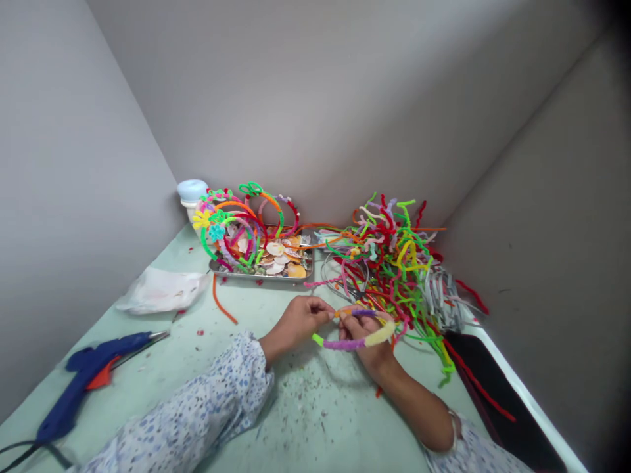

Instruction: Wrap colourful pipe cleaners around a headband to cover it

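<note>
A headband (345, 343) wrapped in bands of green, purple, pale yellow and pink fuzzy pipe cleaner curves in front of me above the table. My right hand (367, 338) grips it near an orange-and-purple end, thumb and fingers closed on the band. Beside it, my left hand (306, 320) pinches at the tip of the orange wrapping, fingertips pressed together. The fingers partly cover the end being held. An orange pipe cleaner strand hangs below the right hand.
A heap of colored pipe cleaners (394, 263) lies at the back right. Finished headbands (236, 230) stand over a metal tray (261, 278) of shells. At left are a blue glue gun (98, 361) and a plastic bag (162, 291); a black flat object (493, 387) lies right.
</note>
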Demonstrator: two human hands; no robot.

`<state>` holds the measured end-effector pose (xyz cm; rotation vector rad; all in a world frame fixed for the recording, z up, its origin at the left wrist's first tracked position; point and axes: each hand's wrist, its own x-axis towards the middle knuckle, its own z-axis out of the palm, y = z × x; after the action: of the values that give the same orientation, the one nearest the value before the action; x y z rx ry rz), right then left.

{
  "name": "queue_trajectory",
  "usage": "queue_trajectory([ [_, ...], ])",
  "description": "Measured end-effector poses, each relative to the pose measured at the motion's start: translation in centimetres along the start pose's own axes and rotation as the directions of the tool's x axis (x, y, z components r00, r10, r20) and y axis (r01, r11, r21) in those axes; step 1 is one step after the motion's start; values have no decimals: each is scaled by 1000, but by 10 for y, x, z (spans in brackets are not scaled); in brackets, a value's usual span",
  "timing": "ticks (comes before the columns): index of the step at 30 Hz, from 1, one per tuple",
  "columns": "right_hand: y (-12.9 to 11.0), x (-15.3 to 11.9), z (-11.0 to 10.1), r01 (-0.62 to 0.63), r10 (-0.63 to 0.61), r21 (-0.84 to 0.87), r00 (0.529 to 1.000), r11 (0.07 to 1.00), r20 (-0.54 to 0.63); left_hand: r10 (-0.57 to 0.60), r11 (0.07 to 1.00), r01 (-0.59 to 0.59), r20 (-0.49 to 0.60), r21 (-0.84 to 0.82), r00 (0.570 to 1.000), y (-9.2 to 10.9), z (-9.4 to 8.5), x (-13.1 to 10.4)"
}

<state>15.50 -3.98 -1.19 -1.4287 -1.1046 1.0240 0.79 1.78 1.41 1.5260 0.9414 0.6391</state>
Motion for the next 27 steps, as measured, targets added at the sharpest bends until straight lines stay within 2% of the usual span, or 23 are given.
queue_trajectory([
  [6,-4,0,0,-49,49,-26,999,998,5,-21,1000,21,-21,22,1000,-3,1,0],
  [10,-4,0,0,-54,55,-35,998,998,14,-11,998,10,9,57,1000,-3,0,0],
  [16,-3,0,-1,-31,33,-91,999,995,21,-52,999,52,57,16,997,-5,0,0],
  [20,-5,-1,0,2,0,-31,999,1000,38,-81,996,83,94,-23,992,-7,0,0],
  [27,-6,0,1,-78,79,-67,997,995,14,-89,995,93,96,-28,991,-4,0,0],
])
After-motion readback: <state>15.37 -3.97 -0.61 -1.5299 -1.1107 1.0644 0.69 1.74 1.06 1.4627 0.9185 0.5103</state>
